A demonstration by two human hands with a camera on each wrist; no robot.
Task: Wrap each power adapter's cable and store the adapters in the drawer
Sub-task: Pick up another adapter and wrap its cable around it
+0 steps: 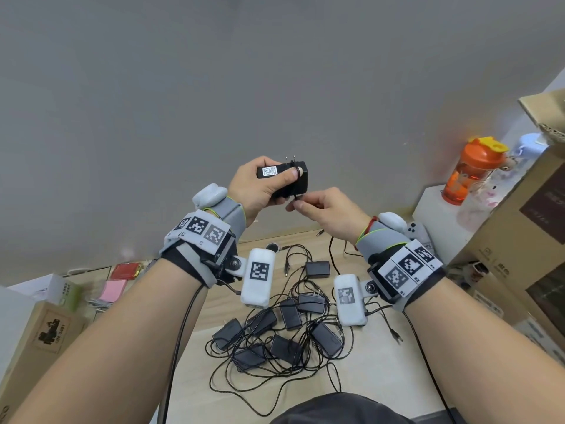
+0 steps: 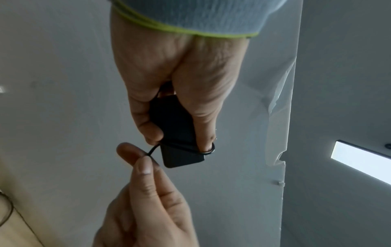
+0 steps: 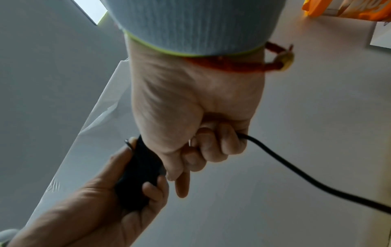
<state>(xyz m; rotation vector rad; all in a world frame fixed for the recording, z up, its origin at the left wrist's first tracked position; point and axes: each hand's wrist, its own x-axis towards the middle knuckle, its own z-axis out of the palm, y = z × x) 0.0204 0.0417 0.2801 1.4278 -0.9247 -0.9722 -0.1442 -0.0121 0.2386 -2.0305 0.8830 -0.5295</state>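
Note:
My left hand grips a black power adapter raised in front of the grey wall, prongs pointing up. Its thin cable crosses the adapter body and loops over my left thumb tip. My right hand, just right of and below the adapter, pinches the cable between thumb and forefinger. In the right wrist view the cable trails from my curled right fingers off to the right. A tangled pile of several black adapters lies on the wooden table. No drawer is in view.
An orange bottle stands on a white box at the right, beside stacked cardboard boxes. A cardboard box and pink and red packets sit at the left. Loose cable ends spread around the pile.

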